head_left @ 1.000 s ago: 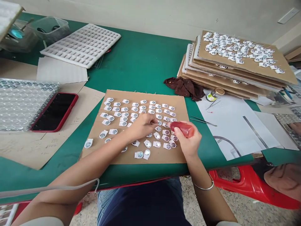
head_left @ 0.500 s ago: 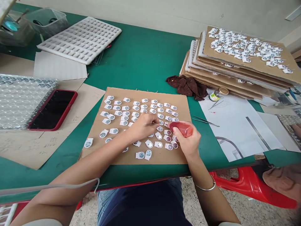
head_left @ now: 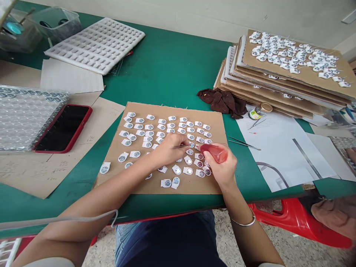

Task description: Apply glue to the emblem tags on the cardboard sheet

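My right hand (head_left: 224, 165) is closed round a small soft squeeze bottle (head_left: 218, 154) of translucent red, its narrow end turned left over the board. In my left hand (head_left: 174, 146) a thin metal tool (head_left: 178, 147) is pinched; only part of it shows, so tweezers or a pick cannot be told apart. Both hands hover close together over a cardboard sheet (head_left: 111, 163) bearing many white tabs with round metallic discs (head_left: 167, 183). Several discs near the right hand look dark red inside, such as one disc (head_left: 198, 163). My left forearm covers some tabs.
Tweezers (head_left: 244, 143) lie right of the board on white paper (head_left: 280, 159), with a small glass jar (head_left: 260, 111) and a brown cloth (head_left: 222, 102) behind. Stacked cardboard sheets (head_left: 289, 79) stand back right. A phone (head_left: 63, 128) and a white foam tray (head_left: 96, 46) are left.
Both hands keep nearly the same place and grip. The view has shifted very slightly; nothing on the board has visibly moved.
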The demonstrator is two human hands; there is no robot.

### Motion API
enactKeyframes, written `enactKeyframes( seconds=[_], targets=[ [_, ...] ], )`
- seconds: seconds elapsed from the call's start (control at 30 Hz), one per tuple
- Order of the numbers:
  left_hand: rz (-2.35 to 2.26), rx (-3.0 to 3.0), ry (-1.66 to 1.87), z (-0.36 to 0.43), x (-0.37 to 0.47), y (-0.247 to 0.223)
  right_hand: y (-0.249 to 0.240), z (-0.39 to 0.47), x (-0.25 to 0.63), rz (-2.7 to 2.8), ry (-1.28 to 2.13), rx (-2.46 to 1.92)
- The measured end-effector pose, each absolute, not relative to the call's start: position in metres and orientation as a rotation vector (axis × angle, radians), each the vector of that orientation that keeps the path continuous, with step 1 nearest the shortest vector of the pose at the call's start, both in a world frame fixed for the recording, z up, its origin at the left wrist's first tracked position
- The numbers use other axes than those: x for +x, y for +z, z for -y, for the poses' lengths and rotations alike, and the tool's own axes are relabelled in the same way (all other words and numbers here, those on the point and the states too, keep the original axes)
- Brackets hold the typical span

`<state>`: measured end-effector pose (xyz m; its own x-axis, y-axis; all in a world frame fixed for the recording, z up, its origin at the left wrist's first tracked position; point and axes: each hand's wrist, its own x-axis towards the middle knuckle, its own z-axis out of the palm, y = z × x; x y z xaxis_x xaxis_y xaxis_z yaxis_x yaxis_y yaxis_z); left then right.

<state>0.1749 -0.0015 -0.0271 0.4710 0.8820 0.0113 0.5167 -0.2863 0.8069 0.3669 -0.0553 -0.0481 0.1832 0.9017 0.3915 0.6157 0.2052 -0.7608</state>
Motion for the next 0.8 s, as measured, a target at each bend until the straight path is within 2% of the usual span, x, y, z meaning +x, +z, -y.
enactKeyframes(
  seconds=[0.8],
  targets=[
    [-1.159, 1.923, 0.6, 0.0009, 0.174, -0.0281, -0.0478, 0.0578, 0.3689, 1.601, 0.343, -1.407]
  ],
)
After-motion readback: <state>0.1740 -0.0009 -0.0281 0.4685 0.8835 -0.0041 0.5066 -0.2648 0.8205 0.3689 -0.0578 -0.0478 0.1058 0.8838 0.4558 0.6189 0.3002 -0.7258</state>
